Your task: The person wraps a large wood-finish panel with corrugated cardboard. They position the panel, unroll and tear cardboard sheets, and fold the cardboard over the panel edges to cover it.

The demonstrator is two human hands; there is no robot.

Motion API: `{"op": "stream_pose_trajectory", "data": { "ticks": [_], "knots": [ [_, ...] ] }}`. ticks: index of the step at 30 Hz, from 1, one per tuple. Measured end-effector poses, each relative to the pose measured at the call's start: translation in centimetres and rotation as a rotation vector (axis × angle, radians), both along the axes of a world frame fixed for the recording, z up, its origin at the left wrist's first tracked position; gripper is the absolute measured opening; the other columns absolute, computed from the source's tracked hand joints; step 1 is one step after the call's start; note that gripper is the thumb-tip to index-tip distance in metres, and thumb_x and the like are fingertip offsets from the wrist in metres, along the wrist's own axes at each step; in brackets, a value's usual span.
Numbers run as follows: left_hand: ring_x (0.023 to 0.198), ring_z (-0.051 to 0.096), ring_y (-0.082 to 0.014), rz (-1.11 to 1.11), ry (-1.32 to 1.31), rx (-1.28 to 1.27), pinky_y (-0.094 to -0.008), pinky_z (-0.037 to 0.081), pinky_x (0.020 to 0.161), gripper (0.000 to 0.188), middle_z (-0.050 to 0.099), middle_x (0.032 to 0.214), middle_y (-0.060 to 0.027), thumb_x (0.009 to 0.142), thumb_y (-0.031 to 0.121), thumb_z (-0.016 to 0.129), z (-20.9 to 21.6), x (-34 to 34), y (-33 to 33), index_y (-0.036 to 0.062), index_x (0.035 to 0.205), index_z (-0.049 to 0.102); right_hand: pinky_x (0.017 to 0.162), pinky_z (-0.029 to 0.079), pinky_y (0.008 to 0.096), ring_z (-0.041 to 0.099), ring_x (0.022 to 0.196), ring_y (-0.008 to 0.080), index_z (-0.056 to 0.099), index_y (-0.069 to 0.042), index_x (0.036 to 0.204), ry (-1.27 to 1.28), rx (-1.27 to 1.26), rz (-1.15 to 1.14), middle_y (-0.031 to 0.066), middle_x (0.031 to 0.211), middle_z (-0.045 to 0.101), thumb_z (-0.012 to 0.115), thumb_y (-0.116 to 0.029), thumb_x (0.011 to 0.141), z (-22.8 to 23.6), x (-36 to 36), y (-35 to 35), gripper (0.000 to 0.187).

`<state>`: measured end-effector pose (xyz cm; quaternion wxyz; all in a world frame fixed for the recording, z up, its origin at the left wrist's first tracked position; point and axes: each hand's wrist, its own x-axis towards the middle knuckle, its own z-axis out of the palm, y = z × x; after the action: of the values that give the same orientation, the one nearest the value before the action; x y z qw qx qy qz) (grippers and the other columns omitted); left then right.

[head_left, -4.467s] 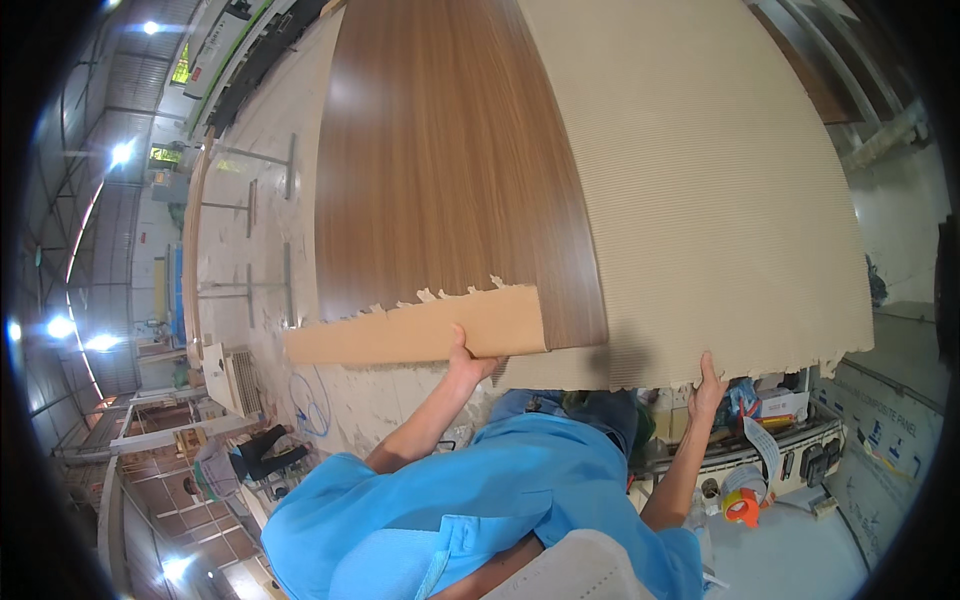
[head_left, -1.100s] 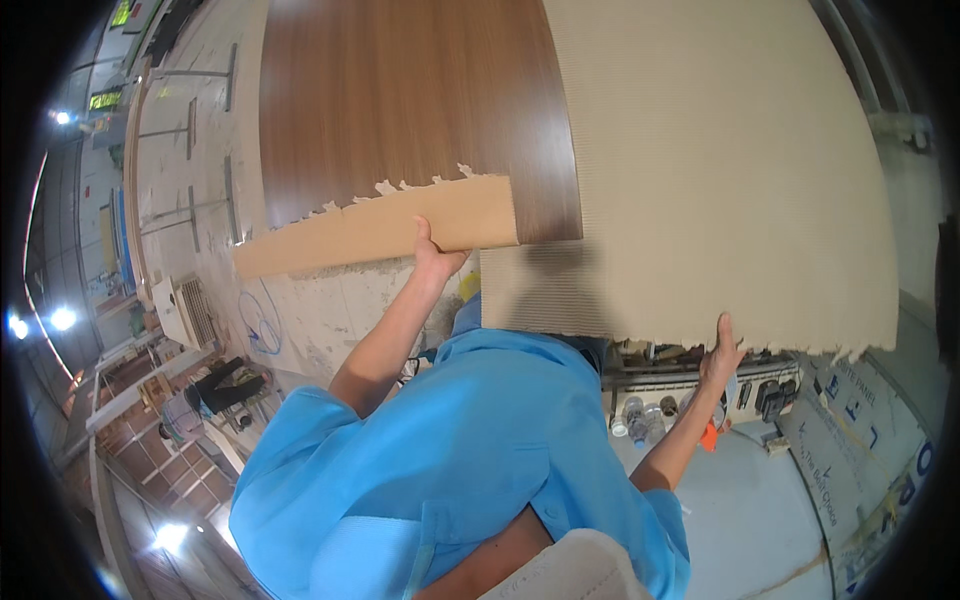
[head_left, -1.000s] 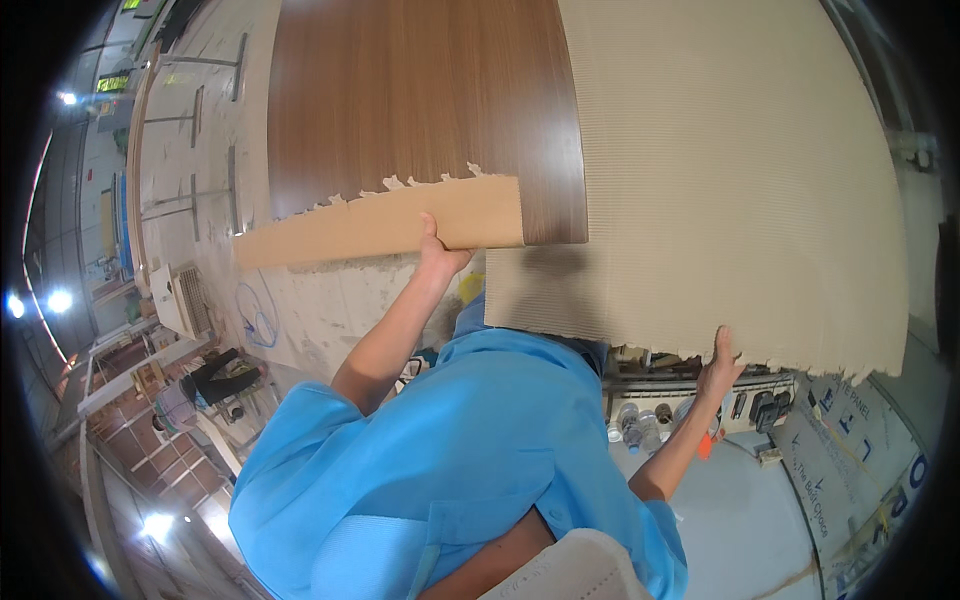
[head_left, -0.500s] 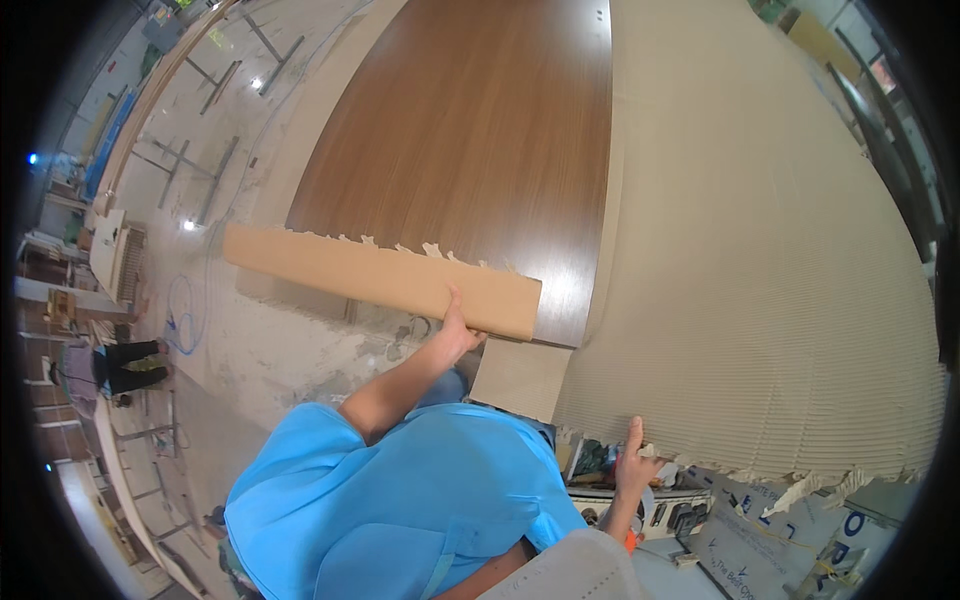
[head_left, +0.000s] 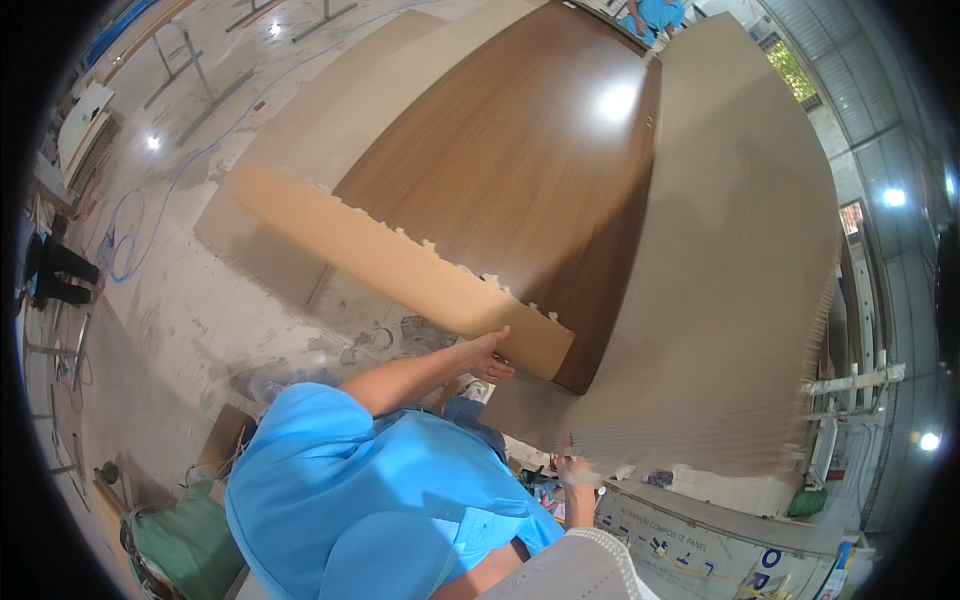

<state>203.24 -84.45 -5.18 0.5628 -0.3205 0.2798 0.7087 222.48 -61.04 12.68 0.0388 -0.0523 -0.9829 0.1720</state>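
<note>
A long wood-grain panel (head_left: 500, 170) stretches away in front of me. Across its near end lies a folded strip of brown cardboard (head_left: 400, 270) with a ragged torn edge. My left hand (head_left: 490, 358) grips the near edge of this strip, thumb on top and fingers curled beneath. To the right of the panel spreads a large sheet of corrugated cardboard (head_left: 720, 280). My right hand (head_left: 575, 478) is at that sheet's near edge, thumb up against it and fingers closed below; it is slightly blurred.
A person in blue (head_left: 655, 14) stands at the panel's far end. Another person in dark trousers (head_left: 65, 270) is at the left. Metal stands (head_left: 190, 75) and a blue hose (head_left: 170, 190) are on the floor. A lettered white board (head_left: 700, 530) is at lower right.
My view has swung, bringing the person at the far end into sight. The right hand and the corrugated sheet's near edge sit farther left. My left hand remains on the folded strip.
</note>
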Motion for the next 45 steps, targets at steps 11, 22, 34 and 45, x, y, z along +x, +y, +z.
{"op": "stream_pose_trajectory", "data": {
  "ticks": [11,22,34,45],
  "knots": [
    [0.109,0.063,-0.0259,0.0,0.492,0.083,-0.048,0.047,0.097,0.073,0.066,0.119,-0.0127,0.096,0.064,0.049,3.5,1.5,-14.2,-0.0006,0.13,0.056,0.06,0.054,0.0465,0.068,0.067,0.0363,0.063,-0.003,0.076,-0.335,0.352,0.911,0.0179,0.075,0.067,0.062,-0.007,0.07,-2.9,-7.5,-5.9,0.007],
    [0.103,0.064,-0.0234,0.422,0.412,-0.171,-0.043,0.05,0.092,0.06,0.068,0.113,-0.0111,0.098,0.055,0.052,5.4,4.9,-25.8,0.0004,0.123,0.059,0.069,0.057,0.0441,0.073,0.077,0.0317,0.075,-0.009,0.078,-0.643,0.493,1.243,0.0139,0.079,0.073,0.062,-0.023,0.082,-7.1,-12.3,-9.5,0.019],
    [0.096,0.066,-0.0207,0.568,0.37,-0.177,-0.0376,0.052,0.087,0.047,0.07,0.106,-0.0093,0.1,0.045,0.055,5.4,2.8,-29.0,0.0015,0.116,0.063,0.092,0.05,0.0465,0.052,0.123,0.0343,0.043,-0.004,0.143,-0.236,-0.067,1.092,0.0188,0.141,0.047,0.074,-0.051,0.079,-2.9,-17.7,-30.8,0.085],
    [0.09,0.068,-0.0182,0.365,0.445,-0.145,-0.0326,0.054,0.083,0.034,0.072,0.099,-0.0076,0.102,0.035,0.058,6.1,-7.6,-34.5,0.0025,0.109,0.066,0.094,0.05,0.0457,0.06,0.109,0.0385,0.05,0.0,0.138,-0.221,-0.095,0.578,0.0206,0.115,0.062,0.06,-0.004,0.082,-3.3,-19.0,-44.6,0.057]
  ]
}}
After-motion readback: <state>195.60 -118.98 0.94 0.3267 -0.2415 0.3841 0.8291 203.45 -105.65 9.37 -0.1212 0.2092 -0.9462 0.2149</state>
